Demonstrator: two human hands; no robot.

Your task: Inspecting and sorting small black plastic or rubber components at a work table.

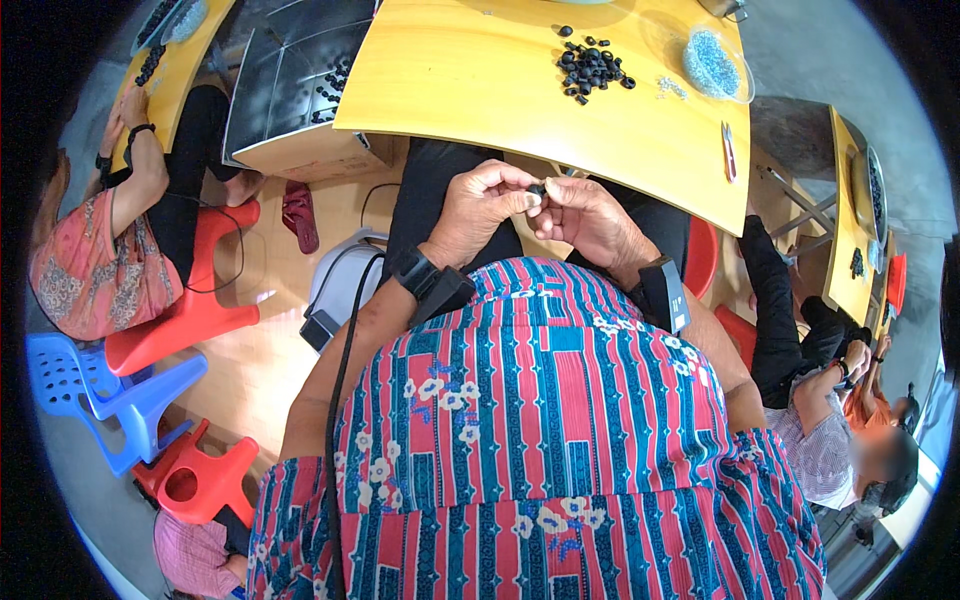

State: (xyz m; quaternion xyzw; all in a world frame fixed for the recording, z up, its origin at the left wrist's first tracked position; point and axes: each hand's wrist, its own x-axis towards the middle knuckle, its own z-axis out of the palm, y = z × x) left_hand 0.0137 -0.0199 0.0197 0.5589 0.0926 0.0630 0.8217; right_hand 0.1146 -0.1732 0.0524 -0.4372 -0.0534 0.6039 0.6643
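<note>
My left hand [485,205] and my right hand [585,215] meet just below the near edge of a yellow table [480,90]. Between their fingertips they pinch a small black ring-shaped part [537,190] together with a small pale piece. A pile of the same black rings [590,68] lies on the table further out. Beside it sit a few small clear pieces [670,88] and a clear bag of bluish-grey small parts [712,62]. Both wrists carry black strapped devices.
Small red-handled snips [729,152] lie at the table's right edge. A cardboard box lined with plastic [290,80] stands to the left. Seated people work on both sides. Red and blue plastic stools [130,380] stand at lower left, a white-grey device [335,290] on the floor.
</note>
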